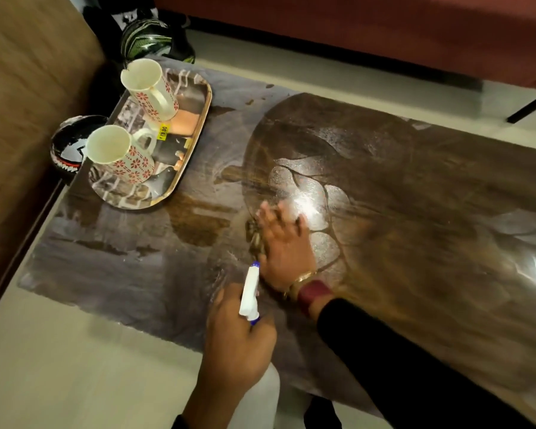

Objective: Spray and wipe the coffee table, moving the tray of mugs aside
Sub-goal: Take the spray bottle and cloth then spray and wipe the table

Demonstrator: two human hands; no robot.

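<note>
The dark wooden coffee table [415, 218] fills the view, its top streaked and glossy with spray film. My right hand [283, 243] lies flat near the table's middle, pressing a brownish cloth [254, 236] that shows only at the hand's left edge. My left hand [239, 339] is at the near edge, wrapped around a white spray bottle [249, 295] with a blue nozzle tip pointing toward the cloth. At the table's far left corner sits an oblong printed tray [195, 144] carrying two white mugs with red flowers, one [150, 91] behind the other [121, 156].
A tan sofa [22, 97] borders the table on the left, with a black helmet [67, 147] beside the tray. Another helmet [155, 38] lies on the floor past the far corner. A red sofa [384, 29] runs along the top. Pale floor [59, 366] lies below.
</note>
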